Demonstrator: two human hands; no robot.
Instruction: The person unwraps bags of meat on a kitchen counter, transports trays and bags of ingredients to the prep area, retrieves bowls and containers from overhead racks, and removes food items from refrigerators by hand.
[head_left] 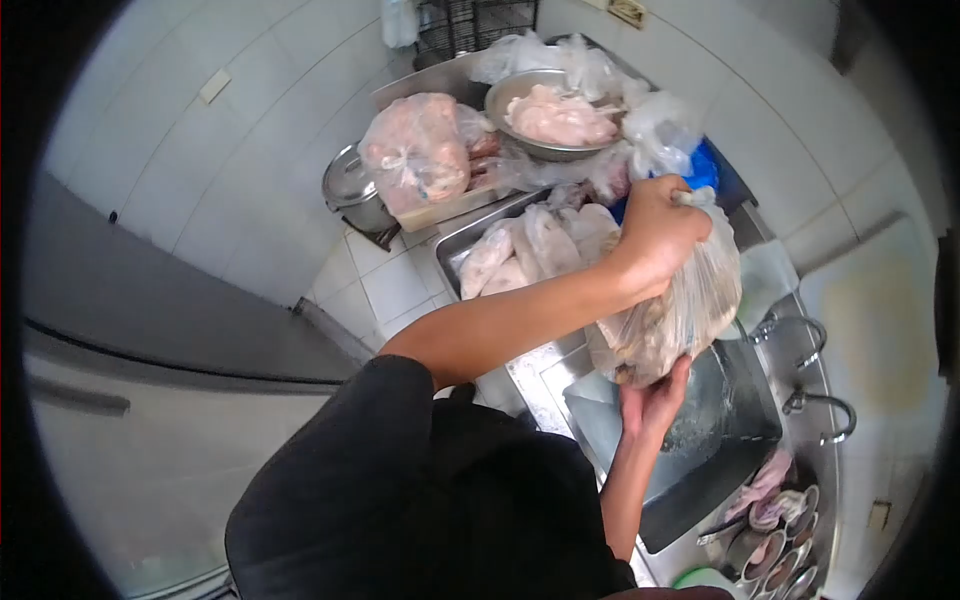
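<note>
A full, cloudy plastic bag (690,300) with pale contents hangs tilted over the edge of a steel sink basin. My left hand (665,235) grips its gathered top in a closed fist. Under the bag's lower end, my right hand (655,400) supports it, with some fingers hidden behind the plastic. More bagged pale items (535,245) lie in the steel basin to the left of the bag. Water stands in the sink basin (700,430) below.
A metal bowl (495,110) holds pink meat at the back. Beside it are a large bag of pink meat (420,150) and a lidded pot (352,180). Two faucets (845,420) line the right side. Metal cups and a cloth (765,480) sit at the lower right.
</note>
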